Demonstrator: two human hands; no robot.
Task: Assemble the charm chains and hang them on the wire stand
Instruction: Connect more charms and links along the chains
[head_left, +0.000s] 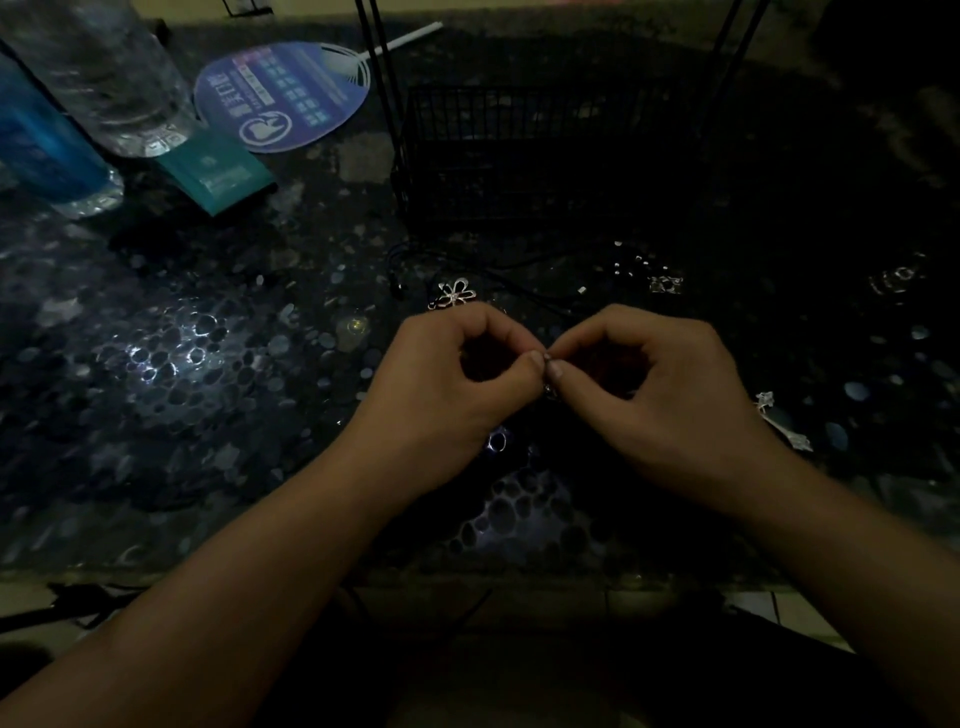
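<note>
- I see my left hand and right hand meeting fingertip to fingertip, both pinching one tiny charm link above the bench.
- I judge steadier wrists would help; the light is dim.
- The flower charm lies just beyond, before the wire stand.

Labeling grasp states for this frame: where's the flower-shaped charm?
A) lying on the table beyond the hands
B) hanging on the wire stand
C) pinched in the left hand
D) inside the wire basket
A: the flower charm lies on the table just past the left hand, untouched by either hand.
</note>
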